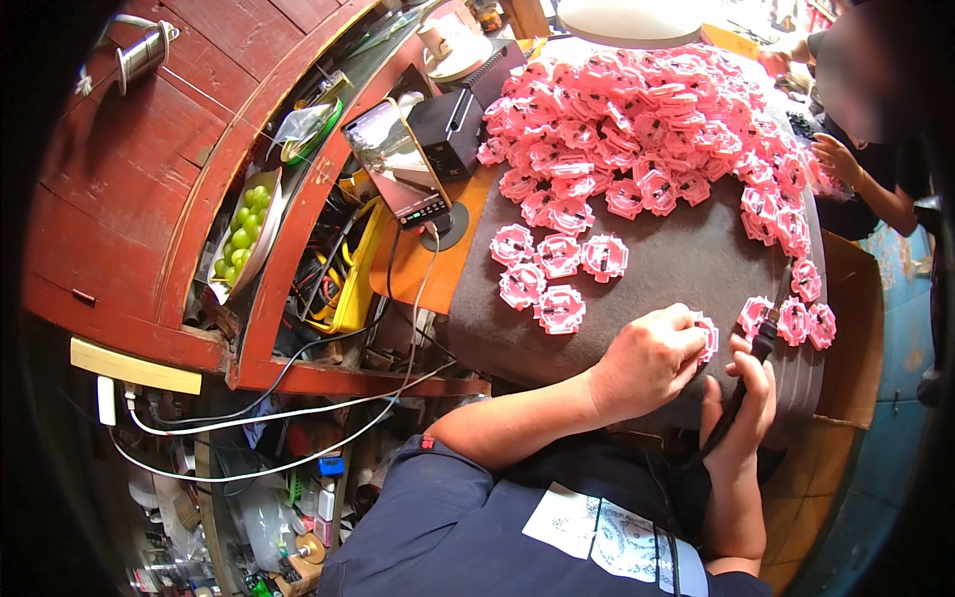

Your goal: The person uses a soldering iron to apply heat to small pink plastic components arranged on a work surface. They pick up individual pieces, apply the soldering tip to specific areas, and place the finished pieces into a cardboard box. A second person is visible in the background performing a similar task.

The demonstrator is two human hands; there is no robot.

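My left hand (pixel 642 366) is closed, pinching a small pink-and-white part (pixel 707 338) at its fingertips above the front of the dark cloth-covered surface (pixel 637 279). Just to its right, my right hand (pixel 741 408) is wrapped round a black-handled soldering iron (pixel 764 340), whose thin tip points away from me. Beside that tip lies a pink part (pixel 753 315), one of a short row at the front right. Several similar parts (pixel 559 256) lie spread out at the left. Behind them rises a large heap of pink parts (pixel 647 119), many with black bits in the middle.
A phone (pixel 400 164) stands propped on a stand at the left, its white cable (pixel 413 338) hanging down. Green grapes (pixel 242 234) sit in a tray on the red cabinet's shelf. A spool of wire (pixel 144 58) hangs at upper left. Another person's hand (pixel 836 159) is beyond the heap.
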